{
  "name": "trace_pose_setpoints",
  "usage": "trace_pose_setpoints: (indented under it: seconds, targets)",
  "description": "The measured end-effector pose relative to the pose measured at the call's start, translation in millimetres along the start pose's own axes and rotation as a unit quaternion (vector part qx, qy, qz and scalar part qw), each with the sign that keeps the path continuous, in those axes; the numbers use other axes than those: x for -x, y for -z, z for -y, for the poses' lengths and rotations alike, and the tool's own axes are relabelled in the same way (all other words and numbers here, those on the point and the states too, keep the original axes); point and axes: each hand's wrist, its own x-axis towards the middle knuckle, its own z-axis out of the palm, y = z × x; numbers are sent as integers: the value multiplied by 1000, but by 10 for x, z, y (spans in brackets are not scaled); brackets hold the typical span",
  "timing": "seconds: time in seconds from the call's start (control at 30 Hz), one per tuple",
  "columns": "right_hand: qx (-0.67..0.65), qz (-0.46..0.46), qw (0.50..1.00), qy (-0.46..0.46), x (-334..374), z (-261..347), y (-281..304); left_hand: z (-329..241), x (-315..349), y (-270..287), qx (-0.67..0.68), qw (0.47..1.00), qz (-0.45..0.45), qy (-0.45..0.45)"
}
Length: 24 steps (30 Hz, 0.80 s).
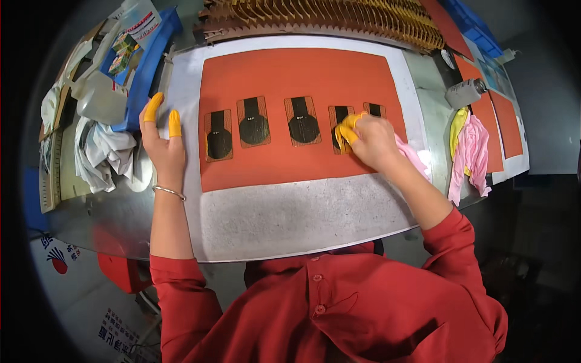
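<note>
Several thin, dark rectangular panels (301,122), each with a black round-and-stem shape and fine copper-coloured edging, lie in a row on an orange-red mat (290,166). Yellow finger cots cover fingertips on both hands. My right hand (372,140) is closed over the fourth panel (340,118), its bent fingers pressed together on that panel; anything inside them is hidden. Partly behind it lies the last panel (375,110) at the right. My left hand (162,142) is held at the mat's left side, fingers raised and apart, with nothing in them.
A slotted brown rack (321,21) spans the back. At left stand a blue tray (134,100), a translucent bottle (103,97) and white cloths (106,157). Rightward are a grey bottle (465,92), a pink cloth (471,151) and another pink cloth (413,158) beside my right wrist.
</note>
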Motion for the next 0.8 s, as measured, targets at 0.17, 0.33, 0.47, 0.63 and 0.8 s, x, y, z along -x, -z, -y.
trace_pose_setpoints:
  seconds: [0.17,0.33,0.47,0.63,0.8]
  targets:
    - [24,13,999,25,-42,-82,12,-6,-10,-62,-5,1000,1,5]
    - [-12,57,997,40,-9,-81,38,21,45,-9,-39,999,20,24]
    - [35,60,996,47,9,-104,49,144,21,-92,0,996,27,84]
    - [-5,55,997,49,-69,-158,-13,138,45,-110,4,986,77,149]
    - [46,21,997,59,-116,-157,1,137,47,-159,16,987,72,145]
